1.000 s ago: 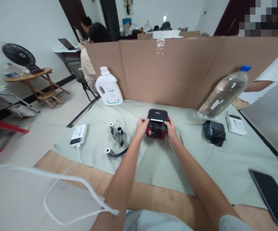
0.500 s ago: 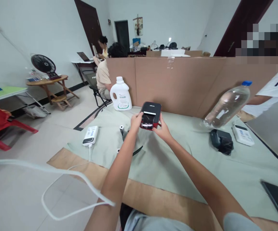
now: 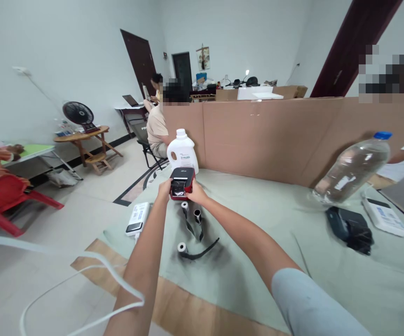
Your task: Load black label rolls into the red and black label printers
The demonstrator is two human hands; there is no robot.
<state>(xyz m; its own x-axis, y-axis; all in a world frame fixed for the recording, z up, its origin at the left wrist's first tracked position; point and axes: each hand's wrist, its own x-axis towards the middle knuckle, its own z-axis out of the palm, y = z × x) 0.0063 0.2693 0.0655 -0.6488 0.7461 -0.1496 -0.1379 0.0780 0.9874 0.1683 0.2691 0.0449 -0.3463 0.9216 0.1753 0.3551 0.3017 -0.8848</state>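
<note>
Both hands grip a small black-and-red portable printer (image 3: 182,174) in front of the white jug (image 3: 183,150). My left hand (image 3: 165,189) is closed on its left side, and my right hand (image 3: 197,191) is closed on its right side. Just nearer to me on the cloth are three small rolls with dark strips: one roll (image 3: 185,205), a second roll (image 3: 197,213) and a third roll (image 3: 181,248) whose strip trails to the right. A white power bank (image 3: 138,218) with a cable lies left of my left forearm.
On the right of the cloth-covered table (image 3: 258,210) a large clear bottle (image 3: 354,163) leans near a dark device (image 3: 349,228) and another white power bank (image 3: 386,217). A cardboard partition (image 3: 258,135) stands behind. A white cable (image 3: 100,261) loops at lower left. People sit nearby.
Both hands have carried the printer leftward to in front of the jug. The rolls now show between my arms. The camera view has shifted, and a person in orange shows at the far left.
</note>
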